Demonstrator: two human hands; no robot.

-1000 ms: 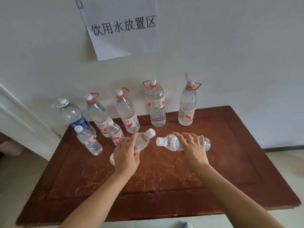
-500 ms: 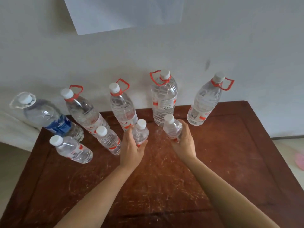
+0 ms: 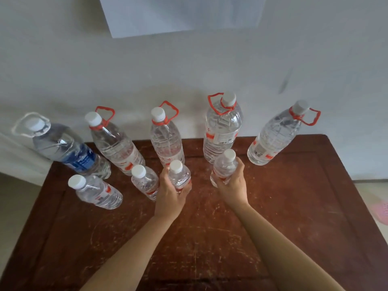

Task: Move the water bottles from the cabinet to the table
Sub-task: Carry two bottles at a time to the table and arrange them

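On the dark red wooden table (image 3: 294, 206) my left hand (image 3: 170, 196) grips a small clear water bottle (image 3: 178, 173) with a white cap, held upright. My right hand (image 3: 233, 185) grips a second small bottle (image 3: 225, 164), also upright, a little to the right. Two more small bottles (image 3: 98, 191) (image 3: 144, 181) stand left of my left hand. Behind them, along the wall, stand several large bottles with red carry loops (image 3: 222, 131) and one with a blue label (image 3: 67, 148).
A white wall rises right behind the table, with a sheet of paper (image 3: 180, 15) pinned high up. The table's right edge drops to a pale floor with a pink object (image 3: 382, 211).
Both small bottles went from lying tilted in my hands to upright near the back rows. My head moved closer and lower, so the bottles look larger.
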